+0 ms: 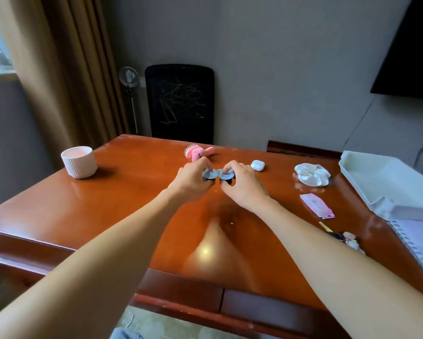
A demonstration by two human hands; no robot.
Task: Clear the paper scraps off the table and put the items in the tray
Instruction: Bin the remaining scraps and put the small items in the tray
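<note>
Both hands meet over the middle of the brown table [132,199]. My left hand [193,179] pinches one round grey-blue lens of a pair of sunglasses [217,174]; my right hand [244,184] pinches the other lens. The glasses are just above the tabletop. A white tray [377,177] stands at the right edge. On the table lie a pink hairbrush [197,152], a white earbud case [257,165], a white scrunchie [312,177], a pink paper slip [317,206] and a keyring with charms [342,237].
A white ribbed cup [79,161] stands at the table's far left. A spiral notebook [421,243] lies under the tray's near end. Behind the table stand a black chair [180,101], a lamp pole and brown curtains. Small white crumbs dot the table's middle.
</note>
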